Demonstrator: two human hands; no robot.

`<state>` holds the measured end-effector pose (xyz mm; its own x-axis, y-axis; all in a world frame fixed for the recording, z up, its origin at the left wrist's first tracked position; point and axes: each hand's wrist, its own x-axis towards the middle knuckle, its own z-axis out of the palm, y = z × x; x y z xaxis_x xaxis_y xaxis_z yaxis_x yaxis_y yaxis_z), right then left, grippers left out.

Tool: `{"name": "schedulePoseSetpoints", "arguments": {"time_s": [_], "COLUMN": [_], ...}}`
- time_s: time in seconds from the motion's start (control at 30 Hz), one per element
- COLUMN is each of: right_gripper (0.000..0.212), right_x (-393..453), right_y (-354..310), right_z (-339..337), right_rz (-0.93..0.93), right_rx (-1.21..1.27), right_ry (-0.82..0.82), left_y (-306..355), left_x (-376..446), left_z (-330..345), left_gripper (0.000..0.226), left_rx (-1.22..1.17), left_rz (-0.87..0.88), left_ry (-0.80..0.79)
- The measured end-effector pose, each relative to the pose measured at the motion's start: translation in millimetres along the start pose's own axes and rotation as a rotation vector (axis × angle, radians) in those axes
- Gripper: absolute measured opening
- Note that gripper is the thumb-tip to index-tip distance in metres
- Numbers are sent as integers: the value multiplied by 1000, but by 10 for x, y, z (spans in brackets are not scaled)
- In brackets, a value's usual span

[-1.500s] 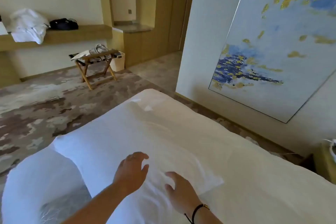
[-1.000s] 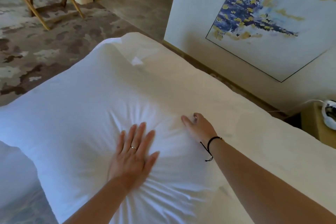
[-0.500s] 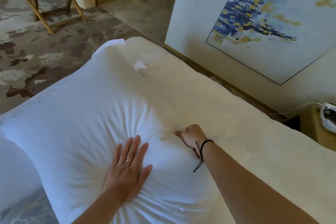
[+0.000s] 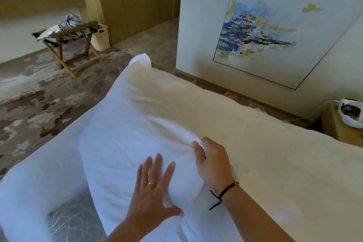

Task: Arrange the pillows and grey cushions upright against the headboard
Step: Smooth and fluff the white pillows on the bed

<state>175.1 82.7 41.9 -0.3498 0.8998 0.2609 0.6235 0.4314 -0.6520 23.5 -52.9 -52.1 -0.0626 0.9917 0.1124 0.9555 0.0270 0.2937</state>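
Bed (image 4: pixel 284 163), cream cover, runs away from the grip toward the far wall and out past it on the right-hand side. Carpet (image 4: pixel 39 104), mottled brown and grey, lies beyond the bed on the left-hand side. Painting (image 4: pixel 284 25), blue and gold, hangs on the wall beyond the grip.

Pillow (image 4: pixel 127 133), white, lies across the bed directly under both hands; its far corner points up and away from the grip. Creases in the case fan out from the right hand. Second pillow (image 4: pixel 35 192), also white, lies beside the left hand's outer side, touching the first and partly under it. Grey cushion (image 4: pixel 72 224), with pale vein pattern, shows nearer than the left hand, tucked between the two pillows; only a patch is visible.

Luggage rack (image 4: pixel 68 41), wooden, with clothes on it, stands on the carpet well beyond the grip. Nightstand (image 4: pixel 341 127) sits past the bed's far side, beyond the right hand, with a white headset (image 4: pixel 351 114) on top.

Left hand (image 4: pixel 155 188): fingers spread and straight, palm flat on the pillow, ring on one finger. Right hand (image 4: pixel 212 161): fingers curled, pinching a fold of the pillow's case at its upper edge; dark cord on the wrist.
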Motion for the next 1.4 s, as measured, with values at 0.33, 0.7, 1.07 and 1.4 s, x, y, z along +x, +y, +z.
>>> {"name": "schedulePoseSetpoints", "arguments": {"time_s": [0.33, 0.7, 1.07, 1.4], "right_gripper": [37, 40, 49, 88], "right_x": [-1424, -4135, -4411, -4232], "right_y": [400, 2403, 2672, 2766], "right_z": [-2307, -3944, -3668, -3227], "right_rz": [-295, 221, 416, 706], "right_rx": [-227, -380, -289, -499], "right_ry": [13, -201, -210, -154], "left_y": [2447, 3733, 4579, 4249], "left_x": [-290, 193, 21, 244], "left_z": [-476, 193, 733, 964], "left_gripper": [109, 105, 91, 55], "left_rx": [-245, 349, 370, 287], "left_rz": [394, 640, 739, 651], "left_ry": [314, -395, -513, -519]}}
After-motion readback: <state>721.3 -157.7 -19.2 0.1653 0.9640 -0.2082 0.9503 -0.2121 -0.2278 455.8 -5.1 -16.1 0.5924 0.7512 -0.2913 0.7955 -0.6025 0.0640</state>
